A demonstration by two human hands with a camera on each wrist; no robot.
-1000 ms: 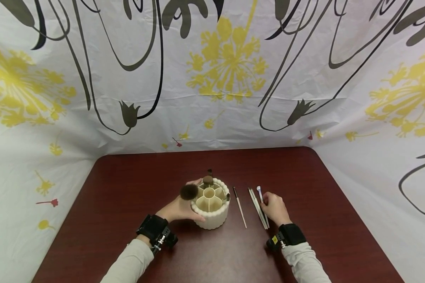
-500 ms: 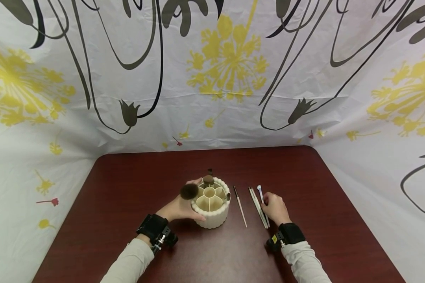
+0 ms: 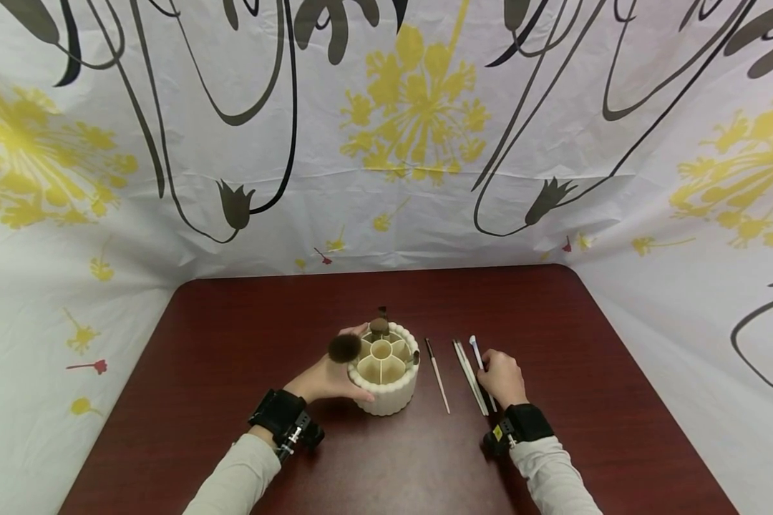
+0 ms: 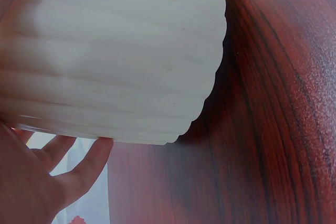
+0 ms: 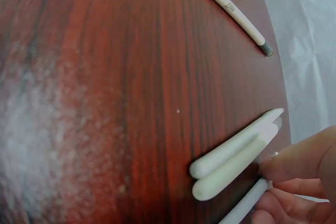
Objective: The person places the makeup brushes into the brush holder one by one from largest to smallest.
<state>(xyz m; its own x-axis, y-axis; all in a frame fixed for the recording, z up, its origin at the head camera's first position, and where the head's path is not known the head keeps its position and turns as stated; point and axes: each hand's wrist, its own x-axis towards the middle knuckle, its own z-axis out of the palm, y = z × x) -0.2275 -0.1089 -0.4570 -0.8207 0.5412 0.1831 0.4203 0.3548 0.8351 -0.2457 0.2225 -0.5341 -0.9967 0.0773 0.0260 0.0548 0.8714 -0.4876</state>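
My left hand [image 3: 325, 379] grips the side of a cream round makeup brush holder [image 3: 388, 402] with divided compartments. Its fluted wall [image 4: 121, 61] fills much of the left wrist view. A big dark fluffy brush [image 3: 344, 348] and a smaller brown brush [image 3: 378, 327] stick up from its rim area. To the right, my right hand [image 3: 504, 378] pinches a slim white-handled makeup brush [image 3: 476, 350] between thumb and fingers, low over the table. In the right wrist view its pale handle [image 5: 244, 203] shows below the fingertips; part of it is hidden by the hand.
Two white-handled brushes [image 3: 470, 379] lie side by side just left of my right hand. Another thin brush [image 3: 438, 377] lies between them and the holder. The dark red wooden table [image 3: 264, 307] ends at a patterned white cloth [image 3: 283, 243] behind.
The brush in my right hand has shifted slightly to the right, its lower end swinging away from the pair beside it. My left hand and the holder stay in place.
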